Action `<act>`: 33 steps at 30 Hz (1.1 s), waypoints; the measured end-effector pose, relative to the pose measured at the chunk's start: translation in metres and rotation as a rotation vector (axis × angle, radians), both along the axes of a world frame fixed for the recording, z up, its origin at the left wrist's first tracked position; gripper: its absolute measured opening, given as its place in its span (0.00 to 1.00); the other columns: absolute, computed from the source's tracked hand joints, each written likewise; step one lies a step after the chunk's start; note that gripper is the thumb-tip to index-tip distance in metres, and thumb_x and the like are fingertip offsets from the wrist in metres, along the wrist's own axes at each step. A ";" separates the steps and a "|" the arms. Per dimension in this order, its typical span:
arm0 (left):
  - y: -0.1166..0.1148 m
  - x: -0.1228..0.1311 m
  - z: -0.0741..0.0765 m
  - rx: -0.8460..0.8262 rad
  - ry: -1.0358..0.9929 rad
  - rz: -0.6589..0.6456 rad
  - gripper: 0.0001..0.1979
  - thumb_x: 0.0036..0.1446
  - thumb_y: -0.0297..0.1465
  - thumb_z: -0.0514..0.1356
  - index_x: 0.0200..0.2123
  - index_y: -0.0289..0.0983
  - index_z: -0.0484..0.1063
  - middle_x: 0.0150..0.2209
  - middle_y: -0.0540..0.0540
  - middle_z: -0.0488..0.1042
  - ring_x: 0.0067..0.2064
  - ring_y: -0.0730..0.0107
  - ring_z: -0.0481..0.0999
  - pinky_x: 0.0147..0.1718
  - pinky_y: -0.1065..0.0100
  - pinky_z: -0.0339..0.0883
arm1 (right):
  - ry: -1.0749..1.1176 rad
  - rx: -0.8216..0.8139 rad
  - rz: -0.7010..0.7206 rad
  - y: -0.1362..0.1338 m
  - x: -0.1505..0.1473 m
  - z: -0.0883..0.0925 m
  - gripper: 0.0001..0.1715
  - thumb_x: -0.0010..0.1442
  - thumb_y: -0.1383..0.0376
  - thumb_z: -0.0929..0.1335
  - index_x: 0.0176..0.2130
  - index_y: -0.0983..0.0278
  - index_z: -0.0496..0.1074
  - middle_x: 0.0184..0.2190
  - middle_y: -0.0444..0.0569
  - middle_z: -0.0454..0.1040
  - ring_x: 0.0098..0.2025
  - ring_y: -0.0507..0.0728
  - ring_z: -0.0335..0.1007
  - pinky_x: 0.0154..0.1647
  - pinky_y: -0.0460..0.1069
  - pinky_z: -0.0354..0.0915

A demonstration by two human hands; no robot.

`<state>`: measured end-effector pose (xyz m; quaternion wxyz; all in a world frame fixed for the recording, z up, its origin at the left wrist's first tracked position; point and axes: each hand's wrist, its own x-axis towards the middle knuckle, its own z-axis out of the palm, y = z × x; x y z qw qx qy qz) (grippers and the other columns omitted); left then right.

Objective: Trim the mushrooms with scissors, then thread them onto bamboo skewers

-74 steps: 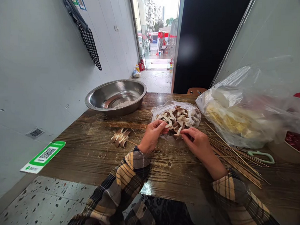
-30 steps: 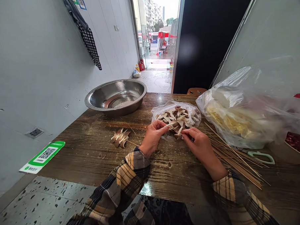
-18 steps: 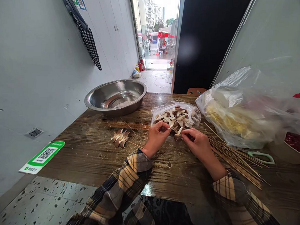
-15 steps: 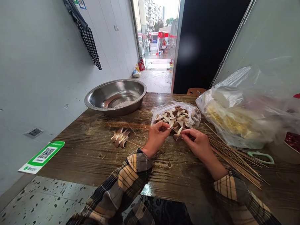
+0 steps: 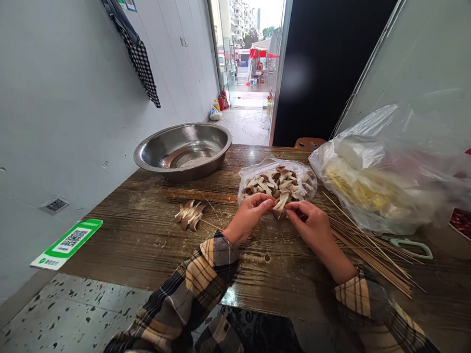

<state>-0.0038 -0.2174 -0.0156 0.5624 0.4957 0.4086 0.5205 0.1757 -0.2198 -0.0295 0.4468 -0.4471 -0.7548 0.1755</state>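
An oyster mushroom piece (image 5: pixel 280 208) with a pale stem and brownish cap is between my two hands. My left hand (image 5: pixel 250 217) pinches at its left side with thumb and forefinger, while my right hand (image 5: pixel 310 222) grips its right edge between closed fingertips. Just beyond, a clear plastic bag (image 5: pixel 246 178) lies spread on the table, filled with loose mushrooms (image 5: pixel 272 182). To the left, a mushroom skewer (image 5: pixel 189 215) rests on the wood, several pieces threaded side by side. Its bare stick runs toward my left wrist, where the end is hidden.
Bamboo sticks (image 5: pixel 372 255) lie beside green-handled scissors (image 5: pixel 415 248) on the right. Behind them are a plastic bag of yellow food (image 5: pixel 360 190) and a bowl of dark red food (image 5: pixel 467 225). A steel basin (image 5: pixel 181 171) stands back left; a QR-code card (image 5: pixel 66 243) sits at the left edge.
My left hand has shifted slightly right, bringing its fingertips closer to my right hand and the mushroom piece. The right hand has hardly moved, and the skewer lies as before.
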 end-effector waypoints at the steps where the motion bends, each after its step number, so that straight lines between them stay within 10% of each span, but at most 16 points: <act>1: 0.000 0.001 -0.001 -0.004 0.004 -0.014 0.13 0.50 0.38 0.65 0.33 0.33 0.77 0.32 0.46 0.75 0.33 0.73 0.70 0.34 0.71 0.63 | -0.010 0.013 0.005 -0.001 -0.001 0.000 0.09 0.61 0.63 0.66 0.37 0.61 0.76 0.34 0.48 0.78 0.35 0.57 0.73 0.37 0.51 0.68; 26: 0.000 0.004 -0.006 -0.024 -0.001 -0.027 0.11 0.44 0.37 0.69 0.28 0.34 0.79 0.26 0.47 0.75 0.29 0.74 0.69 0.32 0.71 0.61 | -0.009 0.049 0.055 -0.003 -0.003 0.000 0.08 0.61 0.64 0.66 0.37 0.60 0.76 0.34 0.47 0.78 0.37 0.56 0.74 0.39 0.51 0.68; 33: 0.010 -0.012 -0.003 0.074 0.083 0.179 0.12 0.51 0.36 0.64 0.36 0.35 0.78 0.30 0.46 0.76 0.31 0.72 0.71 0.32 0.70 0.63 | 0.072 0.067 -0.159 0.005 0.015 0.007 0.11 0.61 0.60 0.66 0.37 0.61 0.77 0.34 0.49 0.78 0.35 0.57 0.73 0.33 0.51 0.67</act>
